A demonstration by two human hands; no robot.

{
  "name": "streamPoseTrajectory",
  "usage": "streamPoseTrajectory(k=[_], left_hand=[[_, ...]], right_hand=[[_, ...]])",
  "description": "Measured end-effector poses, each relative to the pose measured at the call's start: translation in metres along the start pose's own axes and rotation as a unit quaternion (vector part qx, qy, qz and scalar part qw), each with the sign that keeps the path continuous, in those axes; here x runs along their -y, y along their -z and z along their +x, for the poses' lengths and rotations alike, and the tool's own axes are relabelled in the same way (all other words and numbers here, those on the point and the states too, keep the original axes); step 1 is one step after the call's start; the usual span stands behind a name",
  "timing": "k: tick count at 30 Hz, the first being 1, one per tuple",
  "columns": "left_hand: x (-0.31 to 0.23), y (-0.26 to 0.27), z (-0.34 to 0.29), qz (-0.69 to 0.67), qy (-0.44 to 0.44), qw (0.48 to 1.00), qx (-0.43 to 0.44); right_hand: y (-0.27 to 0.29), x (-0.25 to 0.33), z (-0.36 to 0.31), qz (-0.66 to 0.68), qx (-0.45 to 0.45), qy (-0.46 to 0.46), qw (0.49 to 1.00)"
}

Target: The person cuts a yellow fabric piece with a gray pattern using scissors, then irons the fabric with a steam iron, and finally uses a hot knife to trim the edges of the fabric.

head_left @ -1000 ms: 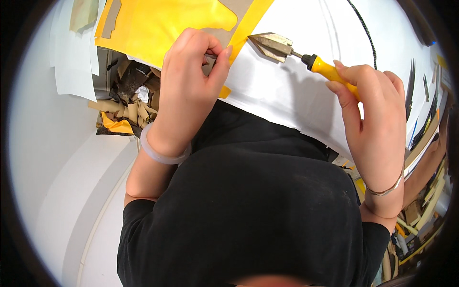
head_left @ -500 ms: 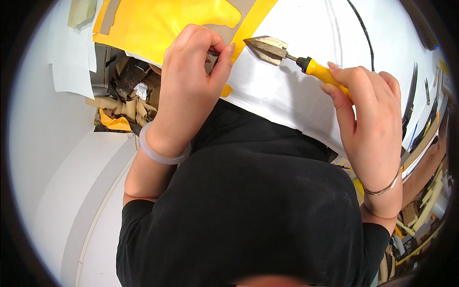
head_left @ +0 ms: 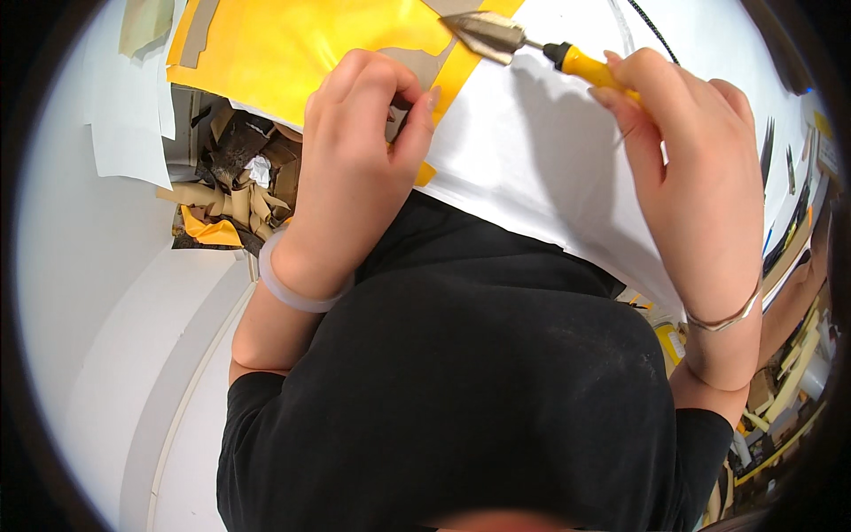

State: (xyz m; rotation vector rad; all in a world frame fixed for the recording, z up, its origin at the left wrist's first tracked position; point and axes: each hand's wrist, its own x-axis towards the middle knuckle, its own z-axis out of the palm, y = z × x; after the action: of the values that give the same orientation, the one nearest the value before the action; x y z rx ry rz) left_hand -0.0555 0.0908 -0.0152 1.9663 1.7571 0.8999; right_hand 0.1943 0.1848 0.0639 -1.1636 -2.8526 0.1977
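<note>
My right hand (head_left: 696, 151) grips the yellow handle of a tool (head_left: 581, 67) with a pointed, spear-shaped metal head. The head points left, its tip over the edge of a yellow sheet (head_left: 292, 53). A grey-brown piece (head_left: 424, 64) shows beside the yellow, with a yellow strip (head_left: 456, 78) along its right side. Closed in a pinch at the sheet's near edge, my left hand (head_left: 355, 151) has thumb and forefinger curled together. What lies between those fingers is too hidden to make out.
White paper (head_left: 532, 168) covers the work surface under the tool. Below the left edge sits a heap of scraps (head_left: 239, 191). A black cord (head_left: 654, 28) runs at the back. Dark, slender tools (head_left: 767, 146) lie at the right. Another person's arm (head_left: 802, 288) shows at the far right.
My right hand has moved away from me and slightly right. The tool's head has travelled up along the yellow strip. My left hand stays nearly in place.
</note>
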Motion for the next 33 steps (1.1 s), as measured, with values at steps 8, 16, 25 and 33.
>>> streamPoseTrajectory(k=[8, 16, 25, 33], left_hand=[[0.003, 0.000, 0.002, 0.005, -0.020, 1.000, 0.003], [-0.002, -0.004, 0.015, -0.007, -0.001, 1.000, 0.008], [0.000, 0.000, 0.021, 0.008, 0.042, 0.999, -0.019], [-0.009, -0.006, 0.027, -0.015, 0.018, 1.000, -0.012]], right_hand=[[0.005, -0.013, -0.010, -0.004, 0.024, -0.062, 0.998], [0.002, -0.012, -0.020, 0.025, -0.019, -0.110, 0.993], [0.010, -0.015, -0.040, 0.057, -0.045, -0.131, 0.989], [0.002, -0.005, -0.048, 0.087, -0.037, -0.118, 0.988]])
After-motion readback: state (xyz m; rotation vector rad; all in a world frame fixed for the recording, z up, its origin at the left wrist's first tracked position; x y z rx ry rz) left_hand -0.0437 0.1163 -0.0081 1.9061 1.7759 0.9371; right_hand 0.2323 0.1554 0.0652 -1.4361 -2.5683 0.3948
